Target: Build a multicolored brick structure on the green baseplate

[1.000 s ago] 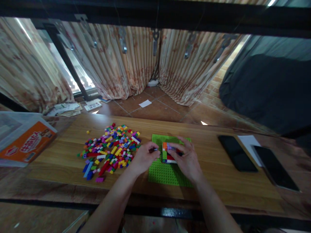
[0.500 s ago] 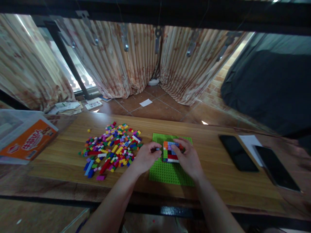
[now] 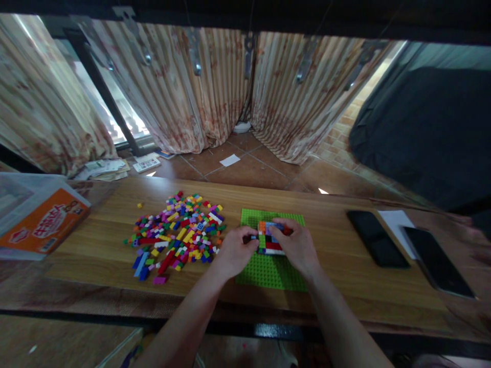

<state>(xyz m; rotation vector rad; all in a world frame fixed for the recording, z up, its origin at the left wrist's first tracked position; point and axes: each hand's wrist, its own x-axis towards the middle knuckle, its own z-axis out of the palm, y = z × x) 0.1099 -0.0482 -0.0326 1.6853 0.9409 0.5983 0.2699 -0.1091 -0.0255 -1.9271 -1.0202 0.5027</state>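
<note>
Carrying a blue brick (image 3: 253, 237), the left hand (image 3: 233, 251) nears the build (image 3: 270, 245).

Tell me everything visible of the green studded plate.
The green studded plate looks like thin plastic, roughly rectangular, covered in small studs. It lies flat on the wooden board, right of the loose brick pile. A multicoloured brick build lies over its middle; the left hand and right hand hide parts. Whether they touch it is unclear.

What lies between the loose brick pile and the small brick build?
In the head view, the left hand, a strip of wooden tabletop and the left margin of the green baseplate lie between them.
</note>
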